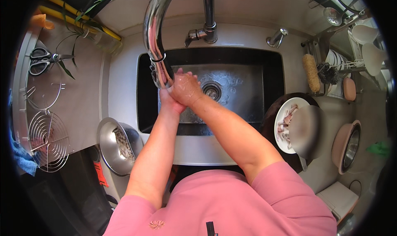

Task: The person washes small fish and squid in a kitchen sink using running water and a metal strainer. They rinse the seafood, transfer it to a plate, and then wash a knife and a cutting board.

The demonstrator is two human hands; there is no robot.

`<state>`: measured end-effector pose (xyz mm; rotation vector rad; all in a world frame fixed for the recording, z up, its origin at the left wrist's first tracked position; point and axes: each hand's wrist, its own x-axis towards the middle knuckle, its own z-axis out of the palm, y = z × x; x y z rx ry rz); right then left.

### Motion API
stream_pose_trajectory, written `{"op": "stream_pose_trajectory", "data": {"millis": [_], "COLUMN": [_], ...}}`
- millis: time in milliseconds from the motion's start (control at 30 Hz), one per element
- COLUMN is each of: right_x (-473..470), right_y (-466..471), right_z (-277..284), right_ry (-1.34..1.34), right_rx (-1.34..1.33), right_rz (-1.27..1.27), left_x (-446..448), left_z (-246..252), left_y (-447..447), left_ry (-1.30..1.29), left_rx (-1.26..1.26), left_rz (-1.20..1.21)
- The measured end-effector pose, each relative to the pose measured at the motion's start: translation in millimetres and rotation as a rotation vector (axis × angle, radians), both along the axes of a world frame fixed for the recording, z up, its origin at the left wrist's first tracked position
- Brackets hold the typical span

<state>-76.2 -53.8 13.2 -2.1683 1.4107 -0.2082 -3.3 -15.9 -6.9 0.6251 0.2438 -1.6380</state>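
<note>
Both my hands are together over the left part of a steel sink (245,80), under the spout of a chrome faucet (152,28). My right hand (185,86) lies across my left hand (170,100), palm against it, and looks wet. The faucet's spout hides part of my left hand and its fingers. Neither hand shows an object in it. Water glistens on the sink's bottom around the drain strainer (211,91).
A steel bowl with what look like shrimp (122,144) stands left of the sink. At the right are a white plate with cut pieces (282,142), a beige basin (339,146) and a utensil rack. Scissors (55,57) and a wire rack (46,139) lie far left.
</note>
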Motion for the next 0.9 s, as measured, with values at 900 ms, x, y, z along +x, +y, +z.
{"op": "stream_pose_trajectory", "data": {"millis": [900], "right_x": [-122], "right_y": [4], "right_z": [-225], "right_ry": [0.400], "right_rx": [0.498], "right_rz": [0.063], "left_x": [-12], "left_z": [-26], "left_y": [135], "left_ry": [-2.312], "left_rx": [-0.009], "left_rz": [-0.411]}}
